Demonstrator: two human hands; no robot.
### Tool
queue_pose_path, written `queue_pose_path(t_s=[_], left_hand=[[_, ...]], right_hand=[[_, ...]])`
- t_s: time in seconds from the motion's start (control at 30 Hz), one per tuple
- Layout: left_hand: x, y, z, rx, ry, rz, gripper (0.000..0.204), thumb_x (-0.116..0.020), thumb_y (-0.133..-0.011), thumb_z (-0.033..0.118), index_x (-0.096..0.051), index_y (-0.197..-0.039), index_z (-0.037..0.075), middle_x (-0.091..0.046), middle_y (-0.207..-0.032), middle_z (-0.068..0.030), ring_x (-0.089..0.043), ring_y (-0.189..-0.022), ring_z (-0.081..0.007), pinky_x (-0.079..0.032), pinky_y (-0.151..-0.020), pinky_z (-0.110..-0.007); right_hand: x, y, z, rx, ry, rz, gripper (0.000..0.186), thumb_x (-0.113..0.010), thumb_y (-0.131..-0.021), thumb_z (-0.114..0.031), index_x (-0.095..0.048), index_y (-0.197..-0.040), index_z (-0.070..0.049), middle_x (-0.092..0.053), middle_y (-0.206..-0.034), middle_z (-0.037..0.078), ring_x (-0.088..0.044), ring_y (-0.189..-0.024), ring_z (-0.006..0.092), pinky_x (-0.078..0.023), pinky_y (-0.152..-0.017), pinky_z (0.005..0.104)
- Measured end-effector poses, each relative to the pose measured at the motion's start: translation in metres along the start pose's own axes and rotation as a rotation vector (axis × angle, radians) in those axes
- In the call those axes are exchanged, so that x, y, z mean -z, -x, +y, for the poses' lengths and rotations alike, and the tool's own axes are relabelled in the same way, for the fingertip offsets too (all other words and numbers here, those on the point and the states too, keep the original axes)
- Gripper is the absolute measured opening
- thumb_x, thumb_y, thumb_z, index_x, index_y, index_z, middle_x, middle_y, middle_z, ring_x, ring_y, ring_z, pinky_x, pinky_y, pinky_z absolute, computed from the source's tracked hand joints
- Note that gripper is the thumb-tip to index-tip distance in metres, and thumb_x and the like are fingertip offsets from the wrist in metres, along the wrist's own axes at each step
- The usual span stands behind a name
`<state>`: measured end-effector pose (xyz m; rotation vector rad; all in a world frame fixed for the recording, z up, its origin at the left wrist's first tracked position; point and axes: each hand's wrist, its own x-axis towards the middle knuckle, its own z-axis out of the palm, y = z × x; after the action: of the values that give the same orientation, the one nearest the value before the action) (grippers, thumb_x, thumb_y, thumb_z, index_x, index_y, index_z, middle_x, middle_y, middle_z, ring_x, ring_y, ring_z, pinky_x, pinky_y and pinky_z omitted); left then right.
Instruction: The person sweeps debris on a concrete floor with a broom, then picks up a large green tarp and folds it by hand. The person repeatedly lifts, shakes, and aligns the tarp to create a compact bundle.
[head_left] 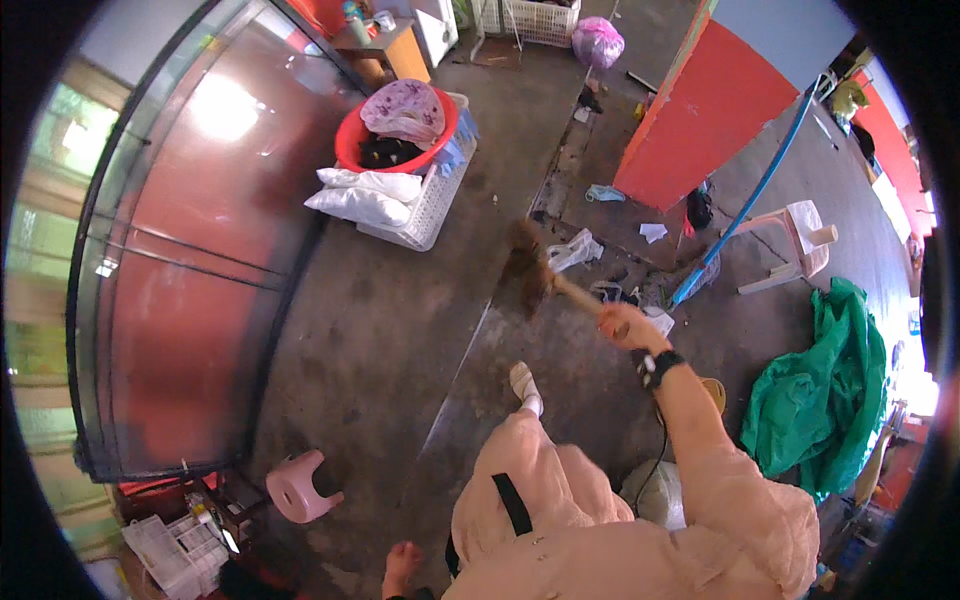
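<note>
My right hand [632, 328], with a dark band on its wrist, is closed around the light wooden handle of a brown hand broom [530, 270]. The bristle end is smeared by motion close to the concrete floor. Beside it lies a crumpled clear plastic bag [575, 250], with loose bits of rubbish just right of the handle. At the lower edge my left hand [402, 560] hangs low with fingers curled, apparently holding nothing. My foot in a light shoe [523, 385] stands on the floor nearer to me than the broom.
A red basin [352, 140] and white pillows [365, 195] sit on a white crate [432, 210] at left. Rubbish, a face mask [604, 193] and a blue pole [752, 195] are near a red wall [690, 110]. Green sheeting [825, 390] lies right; a pink stool [296, 488], lower left.
</note>
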<state>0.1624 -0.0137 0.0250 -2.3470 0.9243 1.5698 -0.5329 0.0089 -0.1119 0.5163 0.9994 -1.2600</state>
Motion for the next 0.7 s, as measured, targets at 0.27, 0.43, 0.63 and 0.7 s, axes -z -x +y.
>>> queue_pose_path(t_s=[0.27,0.43,0.63,0.7], left_hand=[[-0.006,-0.051,0.141,-0.215,0.111,-0.144,0.030,-0.053,-0.090,0.024,-0.055,-0.105,-0.003,-0.061,-0.082,-0.0082,-0.059,-0.072,-0.0150,-0.050,-0.064,-0.028],[-0.027,-0.093,0.206,-0.318,-0.216,-0.145,0.030,-0.053,-0.089,0.025,-0.058,-0.101,-0.002,-0.063,-0.084,-0.0082,-0.060,-0.075,-0.0143,-0.050,-0.066,-0.027],[-0.070,-0.100,0.338,-0.338,-0.103,-0.223,0.027,-0.052,-0.089,0.026,-0.059,-0.098,0.001,-0.064,-0.086,-0.0080,-0.060,-0.078,-0.0145,-0.048,-0.063,-0.027],[-0.073,-0.093,0.367,-0.286,-0.069,-0.284,0.027,-0.051,-0.090,0.026,-0.058,-0.099,0.001,-0.064,-0.086,-0.0078,-0.060,-0.078,-0.0145,-0.047,-0.062,-0.027]], right_hand=[[-0.032,-0.025,-0.103,0.511,0.295,0.393,0.051,-0.049,-0.085,-0.008,-0.028,-0.123,-0.034,-0.047,-0.065,0.003,-0.044,-0.043,0.0095,-0.037,-0.036,0.0224],[-0.072,0.022,-0.132,0.149,0.025,0.166,0.038,-0.049,-0.086,-0.010,-0.038,-0.118,-0.027,-0.046,-0.065,0.002,-0.043,-0.044,0.0077,-0.035,-0.034,0.0201],[-0.096,-0.025,-0.261,-0.158,-0.047,0.033,0.019,-0.054,-0.085,-0.018,-0.048,-0.087,0.000,-0.049,-0.063,0.000,-0.040,-0.042,0.0041,-0.034,-0.036,0.0149],[-0.085,-0.024,-0.297,0.707,0.727,-0.240,0.017,-0.055,-0.084,-0.016,-0.048,-0.087,0.000,-0.049,-0.063,0.001,-0.042,-0.042,0.0058,-0.036,-0.038,0.0174]])
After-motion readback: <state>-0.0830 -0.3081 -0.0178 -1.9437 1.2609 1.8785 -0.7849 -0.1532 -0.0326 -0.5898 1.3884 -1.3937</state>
